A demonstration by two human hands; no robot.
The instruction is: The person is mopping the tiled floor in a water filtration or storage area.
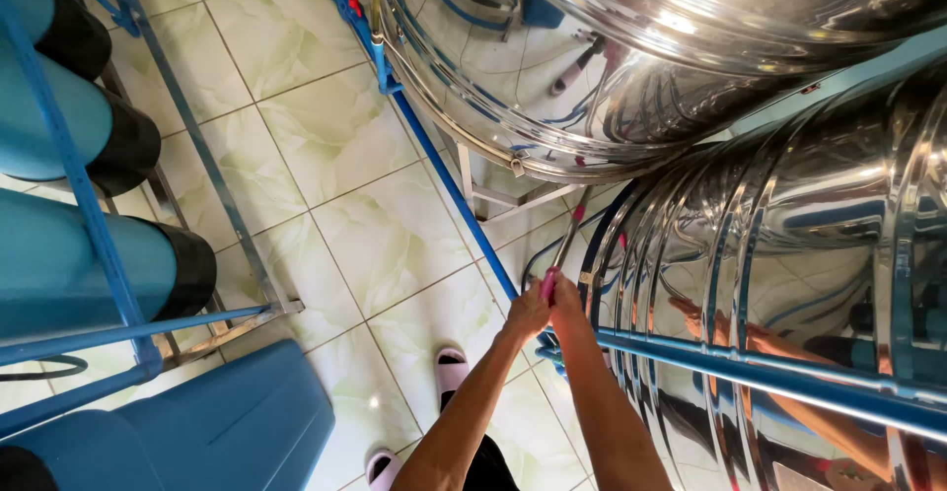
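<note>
In the head view, the left hand (526, 314) and the right hand (567, 302) are gripping the pink end of a long-handled tool (564, 246), fingers clamped together around it, one hand just beside the other. The handle is running up and away into the narrow gap between two large stainless-steel tanks (789, 215); its far end is probably a mop or brush head, though the mirrored reflections are making that hard to tell. To work well here, the person is best keeping both hands close on the grip, steering the shaft clear of the blue pipe (760, 378) crossing just beside the hands, and pushing along the gap rather than levering against the tank walls. The pale green tiled floor (335, 136) is looking glossy and possibly wet, so the feet in light slippers (451, 368) are needing steady footing. On the left, blue cylindrical filter vessels (69, 264) are lying in a blue metal rack (128, 304), leaving a walkway between rack and tanks.
</note>
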